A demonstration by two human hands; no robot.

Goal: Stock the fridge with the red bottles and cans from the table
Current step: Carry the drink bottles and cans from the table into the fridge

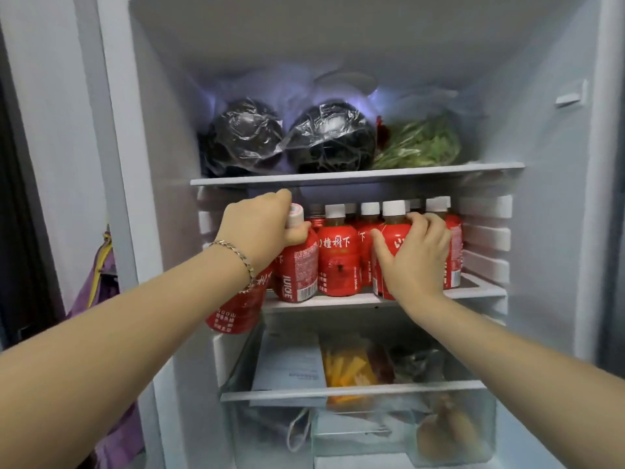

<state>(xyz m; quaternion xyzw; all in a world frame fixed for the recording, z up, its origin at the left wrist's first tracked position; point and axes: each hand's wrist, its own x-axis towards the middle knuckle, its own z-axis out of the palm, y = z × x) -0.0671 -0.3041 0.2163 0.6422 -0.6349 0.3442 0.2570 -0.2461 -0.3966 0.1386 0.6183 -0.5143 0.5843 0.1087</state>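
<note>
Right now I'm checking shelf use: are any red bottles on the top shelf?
No, the top shelf holds only wrapped dark bundles and leafy greens.

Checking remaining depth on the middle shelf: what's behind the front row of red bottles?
Behind the front row of red bottles, more white caps and red shoulders show, so at least a second row. The front row and the right hand cover everything further back.

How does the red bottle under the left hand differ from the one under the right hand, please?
The left-hand bottle tilts at the shelf's left end, barcode and "JUICE" side outward; the right-hand bottle stands upright further right, front label outward. The left hand grips its bottle around the cap and neck; the right hand lies flat against its bottle's body. Both are red-labelled with white caps, on the middle shelf.
</note>
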